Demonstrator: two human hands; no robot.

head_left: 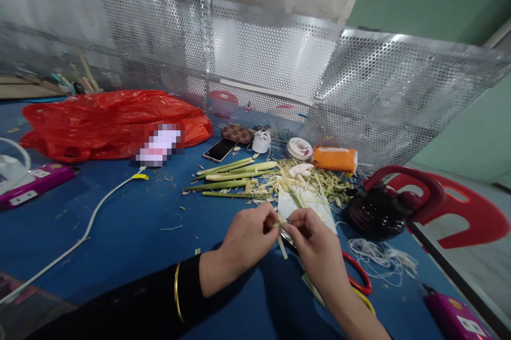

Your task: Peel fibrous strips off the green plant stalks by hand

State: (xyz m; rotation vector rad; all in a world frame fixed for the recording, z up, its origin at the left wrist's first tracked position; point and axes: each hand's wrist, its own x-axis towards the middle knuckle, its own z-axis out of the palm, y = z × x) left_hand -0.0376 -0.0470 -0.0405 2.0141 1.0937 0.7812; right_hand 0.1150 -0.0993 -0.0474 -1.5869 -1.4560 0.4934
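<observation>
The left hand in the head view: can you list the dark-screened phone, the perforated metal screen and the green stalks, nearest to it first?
From the left hand:
1. Green stalks: just ahead, slightly left.
2. Dark-screened phone: beyond the stalks, ahead and left.
3. Perforated metal screen: behind everything on the table's back edge.

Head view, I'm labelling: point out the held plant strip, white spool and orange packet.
Held plant strip (pixel 281 222), head view: pinched part.
White spool (pixel 300 149), head view: face.
Orange packet (pixel 334 159), head view: side.
</observation>
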